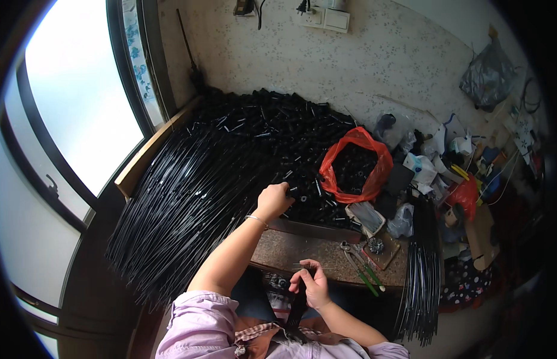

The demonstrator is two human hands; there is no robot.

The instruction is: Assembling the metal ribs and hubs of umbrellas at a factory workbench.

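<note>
My left hand [274,202] reaches forward to the near edge of a heap of small black cylindrical parts [272,113]. Its fingers are curled closed at the parts; whatever they hold is hidden. Close to my lap, my right hand [314,287] pinches a thin wire-like rod [302,264] that lies crosswise at the fingertips. Below that hand a dark strip or bundle [297,308] hangs, too dark to name. To the left of my left hand spreads a large sheaf of long thin black rods [177,203].
A red plastic bag [383,157] holding black parts stands open on the heap. Green-handled pliers [365,278] lie on the brown tabletop [278,246]. More black rods [421,275] hang off the right edge. Bags, boxes and clutter [458,155] crowd the right; a window is left.
</note>
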